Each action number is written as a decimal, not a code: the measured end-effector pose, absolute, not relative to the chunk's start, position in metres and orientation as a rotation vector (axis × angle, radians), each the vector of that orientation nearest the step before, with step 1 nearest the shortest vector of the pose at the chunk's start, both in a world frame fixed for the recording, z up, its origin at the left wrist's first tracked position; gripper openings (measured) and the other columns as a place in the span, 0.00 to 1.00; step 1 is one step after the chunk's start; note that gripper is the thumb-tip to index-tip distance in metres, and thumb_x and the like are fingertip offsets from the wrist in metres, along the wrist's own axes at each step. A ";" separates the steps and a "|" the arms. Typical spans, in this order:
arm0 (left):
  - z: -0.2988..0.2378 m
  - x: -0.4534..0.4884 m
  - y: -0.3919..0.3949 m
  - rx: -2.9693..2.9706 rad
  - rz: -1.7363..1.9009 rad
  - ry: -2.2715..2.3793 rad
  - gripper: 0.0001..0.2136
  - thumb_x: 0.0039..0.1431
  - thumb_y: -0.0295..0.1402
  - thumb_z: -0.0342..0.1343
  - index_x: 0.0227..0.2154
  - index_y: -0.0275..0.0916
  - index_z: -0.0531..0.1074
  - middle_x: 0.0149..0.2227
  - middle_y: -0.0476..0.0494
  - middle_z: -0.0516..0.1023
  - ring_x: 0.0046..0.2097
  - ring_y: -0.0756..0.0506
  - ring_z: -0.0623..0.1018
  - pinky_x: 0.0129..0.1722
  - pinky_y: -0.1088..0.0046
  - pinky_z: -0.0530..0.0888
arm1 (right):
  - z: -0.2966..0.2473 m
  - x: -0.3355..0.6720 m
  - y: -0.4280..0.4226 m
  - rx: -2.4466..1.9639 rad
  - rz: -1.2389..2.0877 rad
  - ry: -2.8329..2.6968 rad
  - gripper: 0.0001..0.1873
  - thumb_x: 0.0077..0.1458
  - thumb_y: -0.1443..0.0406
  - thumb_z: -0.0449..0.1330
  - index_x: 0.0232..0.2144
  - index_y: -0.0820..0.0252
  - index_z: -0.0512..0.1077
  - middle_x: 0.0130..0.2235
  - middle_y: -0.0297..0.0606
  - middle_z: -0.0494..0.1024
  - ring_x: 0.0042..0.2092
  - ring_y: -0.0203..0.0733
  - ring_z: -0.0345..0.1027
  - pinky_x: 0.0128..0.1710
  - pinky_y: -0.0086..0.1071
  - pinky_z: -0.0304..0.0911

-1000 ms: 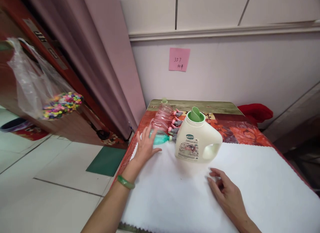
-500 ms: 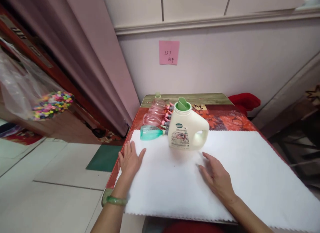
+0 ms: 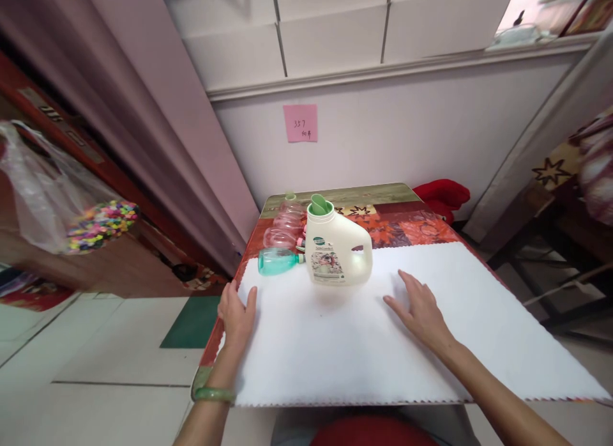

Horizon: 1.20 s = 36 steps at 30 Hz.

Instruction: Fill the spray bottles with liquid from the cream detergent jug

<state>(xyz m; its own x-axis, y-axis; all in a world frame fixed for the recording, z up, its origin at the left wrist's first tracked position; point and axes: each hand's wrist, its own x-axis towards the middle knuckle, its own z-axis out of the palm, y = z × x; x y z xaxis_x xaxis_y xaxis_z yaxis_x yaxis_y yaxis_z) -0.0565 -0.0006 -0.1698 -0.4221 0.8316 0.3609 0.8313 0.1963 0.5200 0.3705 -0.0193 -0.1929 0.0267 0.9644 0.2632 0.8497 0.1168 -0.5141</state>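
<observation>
both hands lie flat, fingers spread, gripping nothing: left hand (image 3: 237, 313) and right hand (image 3: 421, 310) on a white cloth (image 3: 364, 344), in front of a cream detergent jug (image 3: 336, 253).

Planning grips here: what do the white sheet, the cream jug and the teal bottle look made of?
White sheet: soft matte fabric, probably felt-like; zigzag-cut front edge. Cream jug: opaque plastic, slight sheen, moulded handle. Teal bottle: tinted see-through plastic, lying on its side.
</observation>
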 end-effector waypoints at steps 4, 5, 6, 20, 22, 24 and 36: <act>-0.141 0.000 -0.023 1.894 1.270 2.133 0.21 0.64 0.46 0.49 0.54 0.37 0.67 0.56 0.31 0.72 0.62 0.37 0.70 0.62 0.54 0.66 | -0.147 0.346 0.025 -1.491 0.588 -1.688 0.38 0.60 0.49 0.57 0.67 0.53 0.55 0.66 0.49 0.65 0.64 0.56 0.63 0.59 0.52 0.64; -0.133 0.019 -0.030 1.934 1.288 2.054 0.19 0.65 0.45 0.50 0.52 0.40 0.68 0.55 0.34 0.74 0.60 0.39 0.71 0.61 0.58 0.67 | -0.140 0.341 0.037 -1.432 0.646 -1.655 0.36 0.60 0.50 0.58 0.66 0.52 0.56 0.66 0.47 0.67 0.63 0.56 0.65 0.58 0.51 0.65; -0.126 0.037 -0.036 1.963 1.312 1.955 0.17 0.65 0.44 0.51 0.51 0.41 0.69 0.54 0.36 0.74 0.59 0.40 0.73 0.60 0.59 0.69 | -0.136 0.337 0.049 -1.366 0.706 -1.641 0.33 0.60 0.51 0.58 0.65 0.52 0.59 0.64 0.46 0.69 0.62 0.54 0.67 0.57 0.50 0.66; -0.065 0.114 -0.042 1.289 1.382 1.181 0.20 0.62 0.45 0.58 0.51 0.39 0.71 0.54 0.36 0.77 0.56 0.40 0.76 0.58 0.61 0.69 | -0.087 0.257 0.015 -1.133 0.857 -1.562 0.13 0.51 0.55 0.66 0.34 0.56 0.73 0.30 0.32 0.78 0.31 0.39 0.70 0.33 0.30 0.65; -0.058 0.110 -0.042 1.251 1.373 1.196 0.20 0.61 0.46 0.58 0.49 0.38 0.72 0.50 0.38 0.79 0.51 0.41 0.78 0.53 0.64 0.72 | -0.085 0.228 -0.003 -1.158 0.879 -1.521 0.11 0.51 0.57 0.65 0.32 0.55 0.70 0.25 0.28 0.74 0.26 0.37 0.66 0.28 0.29 0.61; -0.054 0.103 -0.044 1.186 1.350 1.298 0.20 0.55 0.47 0.64 0.43 0.36 0.73 0.41 0.41 0.81 0.42 0.42 0.80 0.44 0.66 0.75 | -0.086 0.204 -0.018 -1.170 0.869 -1.504 0.09 0.52 0.60 0.63 0.27 0.55 0.66 0.22 0.27 0.70 0.24 0.36 0.63 0.26 0.28 0.58; -0.079 0.047 -0.014 1.104 1.576 1.733 0.16 0.39 0.33 0.67 0.35 0.36 0.77 0.30 0.49 0.78 0.31 0.47 0.74 0.33 0.71 0.71 | -0.123 0.267 -0.051 -1.122 0.979 -1.676 0.08 0.59 0.60 0.59 0.35 0.55 0.78 0.36 0.36 0.84 0.37 0.42 0.79 0.42 0.35 0.72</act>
